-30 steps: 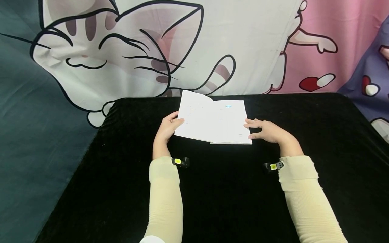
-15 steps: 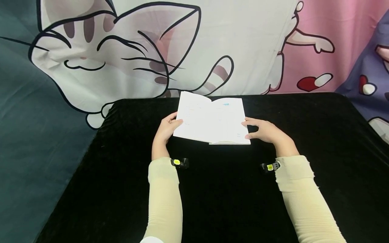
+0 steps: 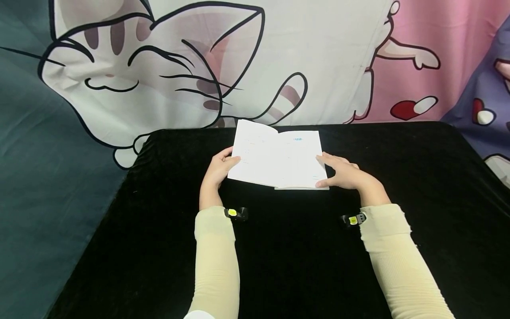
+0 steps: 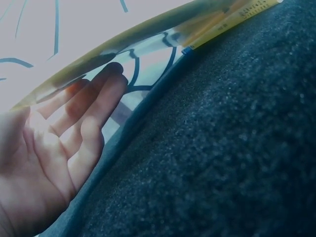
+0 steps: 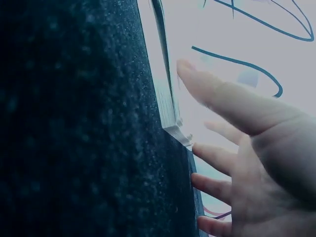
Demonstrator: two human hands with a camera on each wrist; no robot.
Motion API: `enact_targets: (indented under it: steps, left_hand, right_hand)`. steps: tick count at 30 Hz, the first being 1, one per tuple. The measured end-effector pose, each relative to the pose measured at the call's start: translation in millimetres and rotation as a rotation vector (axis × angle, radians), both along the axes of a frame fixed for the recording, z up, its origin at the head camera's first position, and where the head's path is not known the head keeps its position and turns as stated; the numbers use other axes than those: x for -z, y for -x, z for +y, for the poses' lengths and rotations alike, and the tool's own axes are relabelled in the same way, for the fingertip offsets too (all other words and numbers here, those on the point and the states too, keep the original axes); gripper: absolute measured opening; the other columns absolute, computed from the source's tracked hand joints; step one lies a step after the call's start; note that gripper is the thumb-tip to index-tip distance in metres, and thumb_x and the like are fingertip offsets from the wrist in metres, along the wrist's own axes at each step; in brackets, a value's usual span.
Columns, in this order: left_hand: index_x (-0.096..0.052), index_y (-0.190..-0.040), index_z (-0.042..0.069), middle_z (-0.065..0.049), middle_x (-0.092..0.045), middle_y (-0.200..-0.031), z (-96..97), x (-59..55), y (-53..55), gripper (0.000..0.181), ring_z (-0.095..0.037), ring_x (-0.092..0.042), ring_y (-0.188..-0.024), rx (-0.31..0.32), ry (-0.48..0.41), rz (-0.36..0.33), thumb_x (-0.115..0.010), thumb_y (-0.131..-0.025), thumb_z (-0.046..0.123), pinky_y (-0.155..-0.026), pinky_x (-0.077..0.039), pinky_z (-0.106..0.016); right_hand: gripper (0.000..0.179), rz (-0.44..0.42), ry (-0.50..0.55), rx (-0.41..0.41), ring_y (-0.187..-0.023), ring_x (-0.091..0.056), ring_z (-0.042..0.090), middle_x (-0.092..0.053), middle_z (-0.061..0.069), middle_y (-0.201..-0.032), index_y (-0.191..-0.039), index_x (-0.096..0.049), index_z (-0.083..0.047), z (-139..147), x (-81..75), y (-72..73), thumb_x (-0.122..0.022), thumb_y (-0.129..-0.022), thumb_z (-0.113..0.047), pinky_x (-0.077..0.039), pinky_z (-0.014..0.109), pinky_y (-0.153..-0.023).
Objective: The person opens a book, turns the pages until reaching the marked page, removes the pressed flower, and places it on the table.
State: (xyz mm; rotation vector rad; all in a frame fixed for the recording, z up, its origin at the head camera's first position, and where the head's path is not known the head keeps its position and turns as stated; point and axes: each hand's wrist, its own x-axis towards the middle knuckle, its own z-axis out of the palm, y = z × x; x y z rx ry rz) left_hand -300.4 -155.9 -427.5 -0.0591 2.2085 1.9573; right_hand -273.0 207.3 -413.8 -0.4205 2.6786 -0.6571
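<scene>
Well, left hand [image 3: 218, 170] pinches the book's [image 3: 276, 160] left edge, right hand [image 3: 345, 173] spread opposite, black cloth [image 3: 295, 257] in front

White-paged book [image 3: 259, 153], black bench [image 3: 295, 266], many-coloured backdrop [image 3: 334, 48]

The pages are plain white, with a small blue print near the top of the right one and faint marks elsewhere; the cover [image 4: 232, 29] shows yellow underneath. Both sleeves [image 3: 217, 261] are pale cream-yellow, and the black wrist cameras [image 3: 241, 214] each carry a yellow-green patch. The backdrop runs teal, white, pink and purple, printed with a black-outlined white cat [image 3: 111, 106], mauve-striped, and red-and-white ovals [image 3: 414, 108].
</scene>
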Motion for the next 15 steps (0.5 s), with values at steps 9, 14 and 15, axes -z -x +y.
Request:
enact_targets:
  steps: [9, 14, 15]
  left_hand:
    - [-0.045, -0.137, 0.011, -0.018, -0.061, -0.115, -0.5, -0.1, 0.3, 0.05, -0.016, -0.064, -0.081, 0.011, -0.005, 0.001, -0.061, -0.09, 0.017, -0.07, -0.051, -0.028]
    - [-0.045, -0.137, 0.013, -0.016, -0.062, -0.114, -0.3, 0.1, 0.6, 0.05, -0.017, -0.065, -0.082, 0.005, 0.01, -0.003, -0.061, -0.09, 0.017, -0.07, -0.051, -0.028]
    - [-0.045, -0.137, 0.013, -0.016, -0.062, -0.113, -0.3, 0.0, 0.5, 0.05, -0.017, -0.065, -0.083, 0.006, 0.012, -0.002, -0.061, -0.09, 0.017, -0.07, -0.051, -0.029]
  right_hand:
    - [0.083, 0.0, -0.012, -0.005, -0.135, -0.008, 0.042, -0.014, 0.013, -0.153, -0.142, -0.037, -0.014, 1.2, -1.4, 0.8, -0.072, -0.075, -0.047, -0.008, 0.068, -0.097]
    - [0.067, 0.014, 0.012, 0.014, -0.134, -0.011, 0.042, -0.018, 0.011, -0.152, -0.138, -0.045, -0.017, 0.3, -0.7, 1.9, -0.068, -0.081, -0.042, -0.01, 0.068, -0.096]
    - [0.063, 0.017, 0.019, 0.016, -0.134, -0.013, 0.042, -0.019, 0.012, -0.152, -0.137, -0.047, -0.017, 0.2, -0.7, 2.1, -0.067, -0.082, -0.04, -0.011, 0.068, -0.096]
